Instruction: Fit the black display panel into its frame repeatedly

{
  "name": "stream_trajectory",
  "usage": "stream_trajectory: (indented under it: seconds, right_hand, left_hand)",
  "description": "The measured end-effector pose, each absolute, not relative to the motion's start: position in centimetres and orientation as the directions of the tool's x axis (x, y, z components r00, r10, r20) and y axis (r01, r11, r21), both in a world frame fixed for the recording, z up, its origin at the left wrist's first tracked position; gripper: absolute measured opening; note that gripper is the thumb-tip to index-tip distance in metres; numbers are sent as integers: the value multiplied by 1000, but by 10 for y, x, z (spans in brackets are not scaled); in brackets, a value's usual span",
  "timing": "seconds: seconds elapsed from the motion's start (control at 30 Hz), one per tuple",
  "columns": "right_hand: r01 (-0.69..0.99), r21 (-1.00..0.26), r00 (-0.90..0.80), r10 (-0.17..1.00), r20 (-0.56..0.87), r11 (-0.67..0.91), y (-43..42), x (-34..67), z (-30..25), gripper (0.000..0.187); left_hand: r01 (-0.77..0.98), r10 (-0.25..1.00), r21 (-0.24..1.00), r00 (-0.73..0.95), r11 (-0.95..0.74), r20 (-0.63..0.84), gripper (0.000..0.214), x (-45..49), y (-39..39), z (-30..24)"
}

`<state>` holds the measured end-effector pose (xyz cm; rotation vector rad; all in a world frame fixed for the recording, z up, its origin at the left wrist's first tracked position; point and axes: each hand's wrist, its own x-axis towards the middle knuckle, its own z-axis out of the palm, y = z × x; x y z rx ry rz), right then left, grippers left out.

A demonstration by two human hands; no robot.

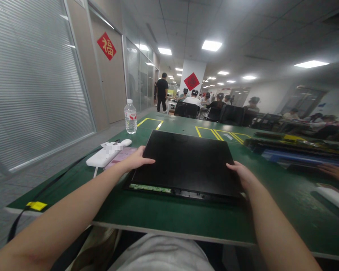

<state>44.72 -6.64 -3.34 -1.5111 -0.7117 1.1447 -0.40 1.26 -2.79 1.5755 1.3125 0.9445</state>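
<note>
A black flat display panel [186,162] is held in front of me, low over the green table. A strip of green circuit board [150,188] shows along its near edge, on the left. My left hand [138,157] grips the panel's left side, thumb on top and fingers mostly hidden at the edge. At the right side my right hand [241,174] has its thumb over the border, the other fingers out of sight beneath. Whether the panel's underside touches the table I cannot tell.
Left of the panel stand a water bottle [130,117] and a white device [103,155] with a cable, beside a purplish sheet [121,157]. Yellow tape marks the green table [169,214]. Dark strips [293,148] lie at right, near another person's hand [336,172] and a white object [335,197].
</note>
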Motion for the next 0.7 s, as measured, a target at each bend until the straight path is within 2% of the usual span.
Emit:
stream_trajectory:
  seconds: [0.7]
  right_hand:
    - [-103,-958,381,879,-287,-268,-64,449,-35,26]
  left_hand:
    - [291,982,955,187,-66,11,82,-7,16,-32]
